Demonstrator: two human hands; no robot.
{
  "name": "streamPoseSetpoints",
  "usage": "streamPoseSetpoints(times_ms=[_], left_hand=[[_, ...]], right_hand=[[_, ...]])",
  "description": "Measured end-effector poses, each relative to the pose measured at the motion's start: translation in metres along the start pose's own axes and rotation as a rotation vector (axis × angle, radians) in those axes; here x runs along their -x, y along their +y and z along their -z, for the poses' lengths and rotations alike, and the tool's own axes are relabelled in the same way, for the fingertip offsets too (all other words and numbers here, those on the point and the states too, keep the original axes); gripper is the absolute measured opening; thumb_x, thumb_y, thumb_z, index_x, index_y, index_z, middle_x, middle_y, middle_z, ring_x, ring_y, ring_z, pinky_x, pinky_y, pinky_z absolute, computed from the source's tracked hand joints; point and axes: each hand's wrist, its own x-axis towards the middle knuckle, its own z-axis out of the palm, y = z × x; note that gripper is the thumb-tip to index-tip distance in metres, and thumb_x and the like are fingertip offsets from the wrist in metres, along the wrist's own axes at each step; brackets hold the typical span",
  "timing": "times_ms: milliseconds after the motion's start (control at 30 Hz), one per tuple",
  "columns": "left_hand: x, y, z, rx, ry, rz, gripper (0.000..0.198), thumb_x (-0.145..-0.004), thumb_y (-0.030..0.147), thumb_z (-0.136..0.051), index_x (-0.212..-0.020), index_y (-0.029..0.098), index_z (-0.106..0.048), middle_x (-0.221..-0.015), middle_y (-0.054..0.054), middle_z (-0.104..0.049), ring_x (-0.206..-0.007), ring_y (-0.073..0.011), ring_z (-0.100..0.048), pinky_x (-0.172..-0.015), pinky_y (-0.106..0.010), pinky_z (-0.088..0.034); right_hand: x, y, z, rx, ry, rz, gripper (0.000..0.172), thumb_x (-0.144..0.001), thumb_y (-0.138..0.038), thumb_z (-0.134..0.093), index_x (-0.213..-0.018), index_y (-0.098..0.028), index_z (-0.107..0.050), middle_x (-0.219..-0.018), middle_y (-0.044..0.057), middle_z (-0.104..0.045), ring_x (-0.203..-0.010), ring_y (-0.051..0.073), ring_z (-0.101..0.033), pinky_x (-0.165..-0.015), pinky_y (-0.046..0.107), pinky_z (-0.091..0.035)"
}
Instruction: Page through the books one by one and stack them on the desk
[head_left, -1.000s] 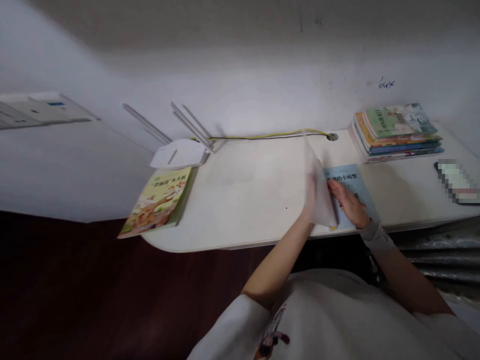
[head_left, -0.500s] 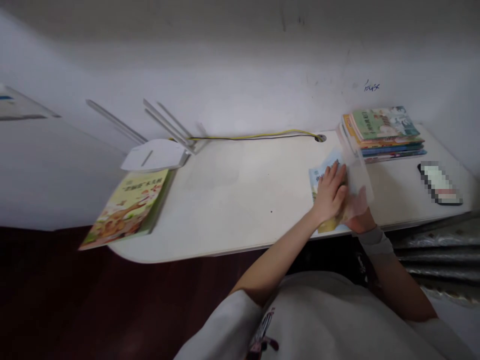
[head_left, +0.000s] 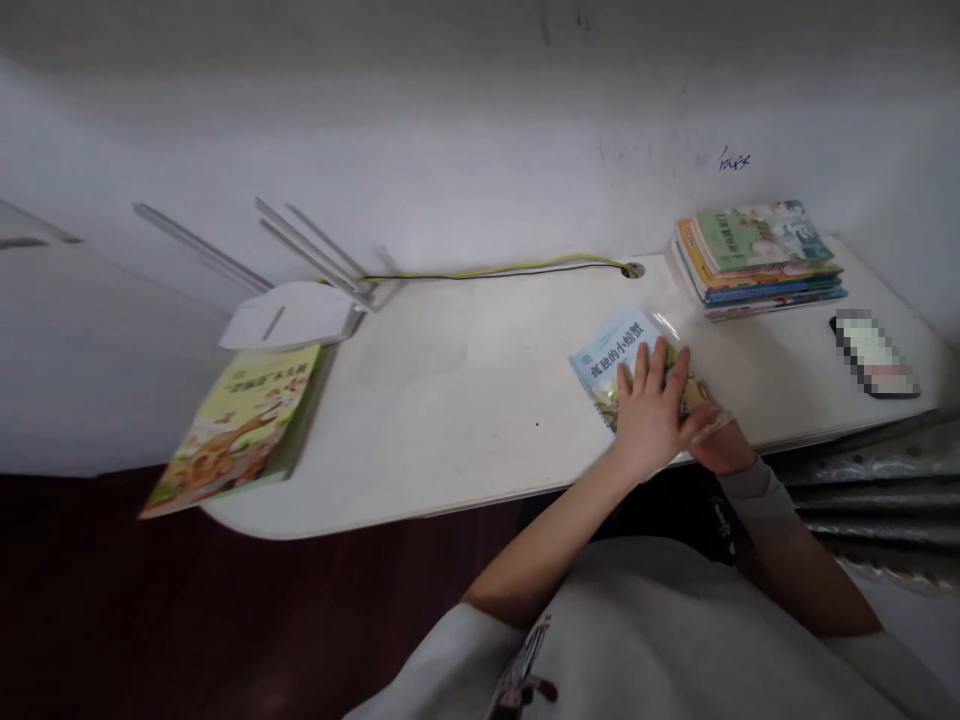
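A thin picture book (head_left: 609, 350) with a light blue cover lies turned at an angle near the desk's front edge. My left hand (head_left: 646, 412) rests flat on its cover, fingers spread. Clear plastic film (head_left: 670, 328) shows along the book's upper and right edges. At the book's lower right corner, my right hand (head_left: 726, 447) grips the film; part of its fingers is hidden beneath the film and book.
A stack of books (head_left: 761, 240) stands at the back right, with a phone (head_left: 874, 355) in front. A white router (head_left: 289, 315) sits at the left behind a green-yellow book (head_left: 240, 420) that overhangs the desk edge (head_left: 300, 530). Cables (head_left: 487, 270) run along the wall.
The blue book has turned and shifted left, showing more of its cover. The raised film has come down towards the book. My left hand has spread flatter over the cover.
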Motion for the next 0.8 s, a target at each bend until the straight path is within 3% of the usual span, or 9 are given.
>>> streamPoseSetpoints(times_ms=[67, 167, 267, 400, 533, 633, 700, 800], left_hand=[[0.001, 0.000, -0.004, -0.097, -0.050, 0.012, 0.072, -0.089, 0.061, -0.039, -0.149, 0.021, -0.030, -0.157, -0.015, -0.021, -0.144, -0.0381, -0.014, -0.111, -0.064, -0.015], [0.003, -0.003, -0.008, -0.171, -0.115, -0.007, 0.072, -0.090, 0.063, -0.035, -0.148, 0.022, -0.031, -0.156, -0.012, -0.027, -0.143, -0.0379, -0.019, -0.111, -0.065, -0.017], [0.003, -0.008, -0.004, -0.159, -0.165, -0.007, 0.075, -0.089, 0.065, -0.032, -0.149, 0.021, -0.028, -0.156, -0.012, -0.026, -0.143, -0.0374, -0.020, -0.111, -0.063, -0.019], [0.001, -0.024, 0.004, -0.151, -0.138, 0.076, 0.075, -0.091, 0.062, -0.031, -0.152, 0.019, -0.019, -0.159, -0.013, -0.017, -0.145, -0.0347, -0.014, -0.112, -0.059, -0.020], [0.000, -0.041, -0.004, -0.219, -0.227, 0.058, 0.072, -0.092, 0.063, -0.028, -0.150, 0.021, -0.026, -0.158, -0.012, -0.022, -0.144, -0.0377, -0.017, -0.111, -0.064, -0.016], [-0.009, -0.052, -0.006, -0.249, -0.265, 0.032, 0.071, -0.090, 0.064, -0.031, -0.148, 0.022, -0.031, -0.156, -0.012, -0.026, -0.142, -0.0391, -0.020, -0.110, -0.065, -0.017], [-0.020, -0.061, 0.001, -0.261, -0.237, 0.071, 0.070, -0.090, 0.062, -0.035, -0.147, 0.022, -0.032, -0.156, -0.013, -0.027, -0.142, -0.0379, -0.023, -0.110, -0.061, -0.022], [-0.039, -0.072, 0.017, -0.249, -0.219, 0.164, 0.066, -0.091, 0.054, -0.043, -0.145, 0.018, -0.032, -0.147, -0.018, -0.040, -0.133, -0.0333, -0.040, -0.103, -0.048, -0.038]], right_hand=[[0.004, -0.007, 0.011, -0.052, 0.101, 0.005, 0.057, -0.086, -0.073, -0.032, -0.118, -0.034, -0.059, -0.135, 0.000, -0.057, -0.130, 0.023, -0.047, -0.111, 0.050, -0.036], [0.018, -0.011, 0.025, -0.008, 0.236, 0.085, 0.051, -0.083, -0.067, -0.050, -0.122, -0.035, -0.055, -0.133, 0.002, -0.058, -0.127, 0.024, -0.050, -0.108, 0.049, -0.039], [0.027, -0.013, 0.026, 0.113, 0.233, 0.097, 0.048, -0.082, -0.055, -0.061, -0.125, -0.033, -0.055, -0.132, 0.004, -0.059, -0.123, 0.024, -0.054, -0.103, 0.046, -0.044], [0.016, -0.026, 0.021, 0.149, 0.226, 0.144, 0.038, -0.085, -0.054, -0.057, -0.110, -0.028, -0.066, -0.117, 0.004, -0.068, -0.114, 0.022, -0.060, -0.099, 0.041, -0.047], [-0.013, -0.047, 0.028, 0.412, 0.112, -0.035, 0.032, -0.071, -0.044, -0.073, -0.094, -0.021, -0.070, -0.098, 0.004, -0.072, -0.091, 0.019, -0.066, -0.080, 0.033, -0.053], [-0.024, -0.056, 0.045, 0.614, 0.107, -0.137, 0.027, -0.068, -0.042, -0.071, -0.080, -0.018, -0.067, -0.080, 0.004, -0.070, -0.071, 0.015, -0.063, -0.062, 0.027, -0.052], [-0.024, -0.058, 0.059, 0.721, 0.133, -0.180, 0.024, -0.070, -0.041, -0.067, -0.073, -0.018, -0.062, -0.077, 0.005, -0.069, -0.063, 0.014, -0.061, -0.054, 0.025, -0.049], [-0.018, -0.056, 0.075, 1.032, 0.157, -0.200, 0.017, -0.075, -0.035, -0.058, -0.068, -0.019, -0.056, -0.071, 0.004, -0.068, -0.058, 0.014, -0.059, -0.052, 0.025, -0.043]])
